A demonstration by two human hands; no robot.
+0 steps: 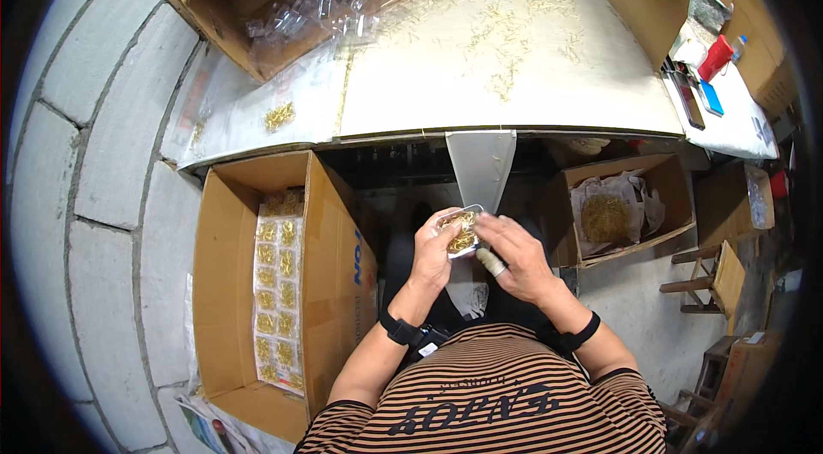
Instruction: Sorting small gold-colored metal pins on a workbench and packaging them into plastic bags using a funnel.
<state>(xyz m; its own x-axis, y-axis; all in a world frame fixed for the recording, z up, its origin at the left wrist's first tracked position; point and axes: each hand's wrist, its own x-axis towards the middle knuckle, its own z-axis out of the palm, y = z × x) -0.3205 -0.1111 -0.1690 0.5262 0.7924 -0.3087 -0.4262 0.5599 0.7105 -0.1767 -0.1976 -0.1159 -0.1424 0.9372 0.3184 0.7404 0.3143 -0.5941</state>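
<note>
A small clear plastic box (471, 210) filled with thin gold-coloured metal pieces (464, 235) is in my left hand (431, 257), the thumb lying over its near side. Close by on the right is my right hand (525, 264), its fingers stretched toward the box's edge and a little blurred. Whether those fingertips touch the box, I cannot tell. A pale wrap covers the right thumb (491, 262). Both hands are above my lap, in front of the table's edge.
The white table (411, 98) has loose gold pieces (506, 47) scattered on it. A carton (231, 47) of clear boxes stands at its far left. Below left, another carton (219, 282) holds rows of filled boxes (276, 291). On the right, a lined carton (579, 250) contains a gold heap (605, 218).
</note>
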